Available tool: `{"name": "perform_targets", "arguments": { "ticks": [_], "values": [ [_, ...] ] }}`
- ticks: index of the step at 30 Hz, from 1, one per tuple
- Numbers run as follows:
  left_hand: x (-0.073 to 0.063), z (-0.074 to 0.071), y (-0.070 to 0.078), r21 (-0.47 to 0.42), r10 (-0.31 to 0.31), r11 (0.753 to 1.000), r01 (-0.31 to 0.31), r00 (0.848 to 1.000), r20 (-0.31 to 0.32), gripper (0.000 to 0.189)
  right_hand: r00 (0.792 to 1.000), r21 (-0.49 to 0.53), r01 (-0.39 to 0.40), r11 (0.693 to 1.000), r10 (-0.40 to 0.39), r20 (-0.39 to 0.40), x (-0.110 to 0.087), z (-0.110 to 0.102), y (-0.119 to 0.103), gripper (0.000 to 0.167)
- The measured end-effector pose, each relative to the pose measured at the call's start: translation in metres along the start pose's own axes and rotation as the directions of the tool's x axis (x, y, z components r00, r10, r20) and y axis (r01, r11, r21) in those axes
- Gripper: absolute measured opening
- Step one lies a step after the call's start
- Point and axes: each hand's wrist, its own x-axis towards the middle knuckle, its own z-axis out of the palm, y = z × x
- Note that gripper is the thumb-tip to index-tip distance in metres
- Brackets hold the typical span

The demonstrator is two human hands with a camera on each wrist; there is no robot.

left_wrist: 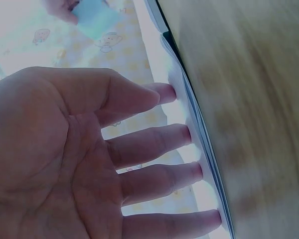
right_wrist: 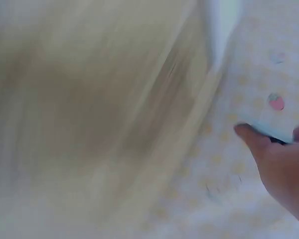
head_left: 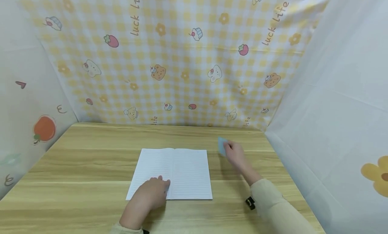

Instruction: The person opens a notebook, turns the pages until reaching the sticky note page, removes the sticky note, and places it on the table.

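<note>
An open lined notebook (head_left: 191, 173) lies flat on the table with its two pages spread. My left hand (head_left: 151, 193) rests on its left page near the fold. In the left wrist view, the fingertips (left_wrist: 186, 133) of that hand touch the page with the fingers spread and fairly straight. To the right of the notebook, my right hand (head_left: 235, 155) pinches a light blue paper square (head_left: 222, 146) between thumb and fingers, above the table. The right wrist view shows the paper square (right_wrist: 269, 130) nearly edge-on; whether it is one sheet or several I cannot tell.
The wooden table (head_left: 75, 173) reaches back to a yellow checked curtain (head_left: 175, 89) printed with small pictures. White cloth walls (head_left: 327, 92) close in both sides. A small black tag (head_left: 250, 203) shows beside the right sleeve.
</note>
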Motion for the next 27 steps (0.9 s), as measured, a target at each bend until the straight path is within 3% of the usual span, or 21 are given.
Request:
{"name": "perform_targets", "arguments": {
  "ticks": [1, 2, 3, 5, 7, 9, 13, 17, 22, 27],
  "values": [
    [0.0, 0.0, 0.0, 0.001, 0.002, 1.0, -0.002, 1.0, -0.001, 0.043, 0.994, -0.201, 0.103, 0.974, -0.106, -0.007, -0.001, -0.005, 0.005, 0.041],
    [0.0, 0.0, 0.001, 0.002, 0.005, 1.0, -0.005, 1.0, -0.004, 0.043, 0.979, -0.383, 0.191, 0.904, -0.201, 0.014, -0.003, -0.01, 0.01, 0.037],
    [0.0, 0.0, 0.001, 0.002, 0.007, 1.0, -0.007, 1.0, -0.009, 0.043, 0.955, -0.532, 0.278, 0.8, -0.292, 0.06, -0.006, -0.014, 0.014, 0.034],
    [0.0, 0.001, 0.001, 0.002, 0.012, 1.0, -0.012, 1.0, -0.017, 0.042, 0.909, -0.729, 0.375, 0.572, -0.382, 0.167, -0.013, -0.021, 0.023, 0.034],
    [0.0, 0.0, 0.001, 0.002, 0.018, 1.0, -0.018, 1.0, -0.023, 0.042, 0.892, -0.826, 0.4, 0.397, -0.376, 0.251, -0.022, -0.024, 0.031, 0.036],
    [-0.001, 0.0, 0.001, 0.002, 0.021, 1.0, -0.021, 0.999, -0.029, 0.042, 0.899, -0.851, 0.41, 0.328, -0.303, 0.317, -0.03, -0.026, 0.037, 0.038],
    [-0.002, -0.002, 0.0, 0.01, 0.018, 1.0, -0.017, 0.999, -0.03, 0.042, 0.902, -0.851, 0.427, 0.307, -0.211, 0.377, -0.04, -0.023, 0.046, 0.037],
    [-0.003, -0.002, -0.001, 0.002, 0.016, 1.0, -0.016, 0.999, -0.037, 0.042, 0.896, -0.829, 0.443, 0.341, -0.183, 0.404, -0.043, -0.018, 0.049, 0.037],
    [-0.003, 0.0, -0.002, -0.009, 0.019, 1.0, -0.02, 0.999, -0.045, 0.042, 0.921, -0.81, 0.376, 0.45, -0.081, 0.382, -0.045, -0.015, 0.045, 0.07],
    [-0.001, 0.003, -0.001, -0.012, 0.019, 1.0, -0.019, 0.999, -0.04, 0.042, 0.916, -0.772, 0.34, 0.537, -0.005, 0.4, -0.049, -0.017, 0.048, 0.085]
  ]
}}
